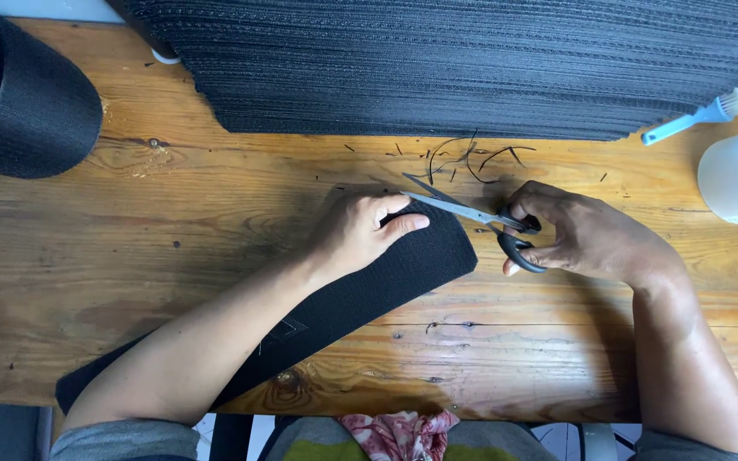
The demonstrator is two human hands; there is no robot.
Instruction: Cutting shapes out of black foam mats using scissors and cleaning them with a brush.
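- Left hand [360, 230], fingers flat, pins long black fabric strip [403, 273] at frame centre on wooden table [172, 222].
- Right hand [582, 235] grips black-handled steel scissors [480, 218], blades parted at strip's rounded end.
- Black trimmed threads [471, 158] lie above; trimming looks partway done.

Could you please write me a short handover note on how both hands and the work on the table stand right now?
Left hand: pressed flat on the black fabric strip, pinning its rounded end to the wooden table.
Right hand: fingers in the handles of the scissors, blades open at the strip's upper edge.
Black trimmings lie just beyond the strip, so some cutting is done.
Left: the edge beneath the blades looks uncut.
Nearby: stacked black fabric behind, a black roll at far left, a white container and brush at right.
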